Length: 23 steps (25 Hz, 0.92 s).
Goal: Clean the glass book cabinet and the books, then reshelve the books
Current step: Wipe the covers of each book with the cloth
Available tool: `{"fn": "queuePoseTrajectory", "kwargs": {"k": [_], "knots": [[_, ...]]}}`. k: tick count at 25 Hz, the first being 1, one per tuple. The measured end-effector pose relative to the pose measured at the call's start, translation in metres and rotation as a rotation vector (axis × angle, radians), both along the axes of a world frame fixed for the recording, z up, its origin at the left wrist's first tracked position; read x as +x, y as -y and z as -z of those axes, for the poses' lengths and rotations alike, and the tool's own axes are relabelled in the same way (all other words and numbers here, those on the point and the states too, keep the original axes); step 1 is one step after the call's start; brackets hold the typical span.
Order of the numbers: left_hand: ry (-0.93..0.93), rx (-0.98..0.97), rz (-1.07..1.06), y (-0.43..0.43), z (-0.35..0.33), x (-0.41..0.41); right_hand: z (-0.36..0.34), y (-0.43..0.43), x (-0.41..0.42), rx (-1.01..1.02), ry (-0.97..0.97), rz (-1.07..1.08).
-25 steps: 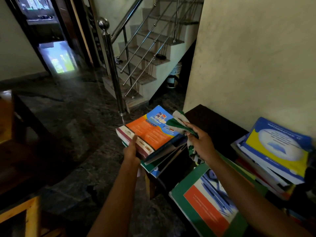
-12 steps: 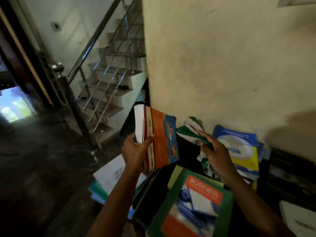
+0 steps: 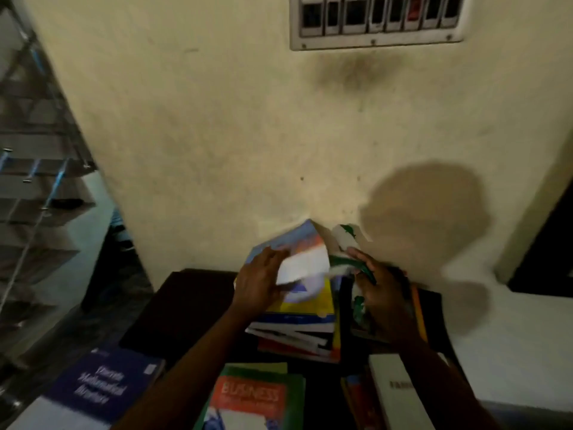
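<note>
Against the cream wall (image 3: 217, 135), over a dark desk (image 3: 186, 305), the left grip (image 3: 259, 282) is closed on an orange-and-blue book (image 3: 294, 240). Its fingers curl over the cover, and the white page block shows just to the right of them. Motion blur softens the detail. The book is tilted, far corner up by the wall; whether it touches the wall I cannot tell.

Directly beneath this grip a stack of books (image 3: 307, 302), yellow cover on top, rests on the desk. Just right of the held book, the right grip (image 3: 383, 294) clutches a green-and-white cloth (image 3: 341, 243), which sticks out beyond the fingers towards the wall and hangs under the palm. The two grips are near each other.

Nearer the person than the left grip lies a green BUSINESS book (image 3: 251, 395). A dark blue book (image 3: 102, 386) lies farther left, and a white book (image 3: 400, 395) lies under the right forearm. High above both grips a switch panel (image 3: 375, 20) is set in the wall. A stair railing (image 3: 37, 119) stands well to the left.
</note>
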<state>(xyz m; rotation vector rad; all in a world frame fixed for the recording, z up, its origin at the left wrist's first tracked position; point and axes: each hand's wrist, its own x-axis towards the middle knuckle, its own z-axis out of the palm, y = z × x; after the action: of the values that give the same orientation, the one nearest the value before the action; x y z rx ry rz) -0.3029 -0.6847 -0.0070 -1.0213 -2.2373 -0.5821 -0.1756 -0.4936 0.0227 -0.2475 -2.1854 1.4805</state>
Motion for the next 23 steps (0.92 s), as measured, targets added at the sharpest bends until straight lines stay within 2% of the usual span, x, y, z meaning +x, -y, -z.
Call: {"fn": "queuePoseTrajectory", "kwargs": {"k": [2,3,5,9,12,14,16,19,21,23], "knots": [[-0.115,-0.333,0.136,-0.011,0.041,-0.012,0.018,-0.014,0.000,-0.009,0.074,0.020],[-0.092,-0.461,0.162,-0.010,0.057,-0.013,0.025,-0.017,0.000,-0.030,0.116,0.023],[0.009,-0.597,0.161,-0.004,0.077,-0.015,0.038,-0.018,-0.002,-0.073,0.129,-0.009],[-0.003,-0.749,0.159,-0.003,0.077,-0.014,0.048,-0.009,-0.008,-0.109,0.100,-0.093],[-0.062,-0.731,0.192,-0.005,0.074,-0.009,0.045,0.002,-0.013,-0.085,0.125,-0.146],[-0.019,-0.688,0.184,0.009,0.071,-0.004,0.044,0.017,-0.015,-0.060,0.113,-0.196],[0.158,-0.453,0.101,0.033,0.069,0.012,0.046,0.038,-0.016,-0.032,0.090,-0.271],[0.550,0.181,-0.171,0.100,0.055,0.070,0.049,0.082,-0.019,0.012,0.037,-0.344],[0.645,0.438,-0.410,0.161,0.051,0.117,0.051,0.121,-0.025,-0.006,0.058,-0.451],[0.577,0.542,-0.688,0.221,0.060,0.159,0.052,0.166,-0.033,-0.022,0.105,-0.558]]}}
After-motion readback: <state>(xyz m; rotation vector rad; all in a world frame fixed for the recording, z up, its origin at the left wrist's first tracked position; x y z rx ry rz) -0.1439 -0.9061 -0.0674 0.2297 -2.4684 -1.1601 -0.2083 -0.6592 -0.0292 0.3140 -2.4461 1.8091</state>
